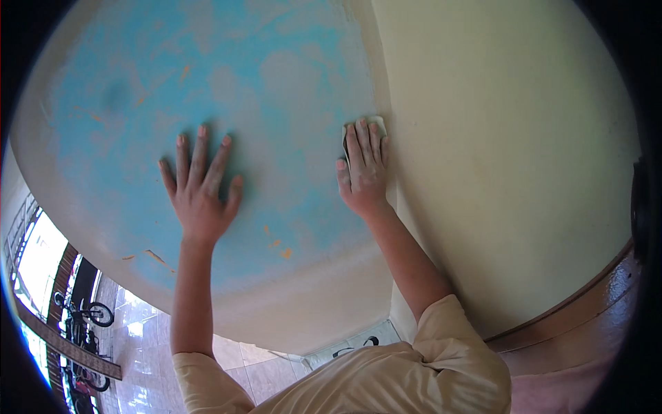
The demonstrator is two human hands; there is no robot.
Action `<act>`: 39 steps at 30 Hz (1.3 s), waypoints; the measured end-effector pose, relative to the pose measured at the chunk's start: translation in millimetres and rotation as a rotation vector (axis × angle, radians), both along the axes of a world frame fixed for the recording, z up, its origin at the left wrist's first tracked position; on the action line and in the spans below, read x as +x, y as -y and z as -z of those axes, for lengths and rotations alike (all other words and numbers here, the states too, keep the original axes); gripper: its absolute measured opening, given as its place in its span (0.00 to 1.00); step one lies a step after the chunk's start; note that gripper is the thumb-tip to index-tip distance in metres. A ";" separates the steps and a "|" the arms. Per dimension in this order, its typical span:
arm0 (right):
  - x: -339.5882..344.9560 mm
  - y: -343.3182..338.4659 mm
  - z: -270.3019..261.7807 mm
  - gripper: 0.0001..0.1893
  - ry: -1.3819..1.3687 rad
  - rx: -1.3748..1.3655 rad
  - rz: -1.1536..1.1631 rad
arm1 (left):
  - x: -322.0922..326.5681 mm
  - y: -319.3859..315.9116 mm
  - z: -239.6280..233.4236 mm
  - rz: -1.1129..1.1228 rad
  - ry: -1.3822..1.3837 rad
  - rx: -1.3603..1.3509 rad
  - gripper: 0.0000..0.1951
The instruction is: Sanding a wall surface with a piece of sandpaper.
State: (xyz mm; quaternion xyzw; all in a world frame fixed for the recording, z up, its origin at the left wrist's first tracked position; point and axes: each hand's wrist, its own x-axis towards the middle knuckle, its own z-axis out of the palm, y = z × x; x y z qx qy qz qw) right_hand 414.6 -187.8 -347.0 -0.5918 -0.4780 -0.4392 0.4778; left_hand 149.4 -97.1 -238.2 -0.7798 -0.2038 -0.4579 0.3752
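Before me stands a wall (289,171) with patchy blue paint, greyish smoothed areas and a few orange specks. My left hand (199,183) rests on it with the fingers spread and nothing held. Close to the inside corner, my right hand (364,163) presses a pale folded sheet (379,124), which looks like sandpaper, flat against the painted wall. The sheet's upper edge shows beyond my fingertips; the rest is hidden under the hand. Whitish dust coats the fingers of my right hand.
A cream side wall (496,139) meets the painted wall at my right. Brown wooden panelling (569,315) lies at lower right. Shiny floor tiles (145,346) are below, with a motorcycle (80,331) beyond at lower left. A dark object (640,212) sits at the right rim.
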 end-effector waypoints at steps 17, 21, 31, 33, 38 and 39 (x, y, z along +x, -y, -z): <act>-14.1 -5.6 -307.2 0.30 0.092 0.068 0.172 | -15.0 -44.2 -157.4 -0.066 0.147 0.412 0.27; -12.3 -2.5 -347.6 0.31 0.076 -0.004 0.264 | -9.5 -43.1 -148.2 -0.102 0.171 0.403 0.27; -22.3 3.0 -343.3 0.31 0.041 -0.079 0.335 | -14.9 -37.8 -134.6 -0.128 0.164 0.362 0.28; -12.3 -3.1 -345.9 0.31 0.060 -0.043 0.352 | -14.3 -34.2 -132.5 -0.109 0.166 0.354 0.28; -1.8 2.5 -340.2 0.30 0.087 -0.026 0.328 | -11.7 -29.6 -127.1 -0.118 0.169 0.358 0.28; -5.5 6.9 -336.8 0.30 0.076 -0.030 0.312 | -11.1 -27.8 -126.5 -0.117 0.170 0.356 0.28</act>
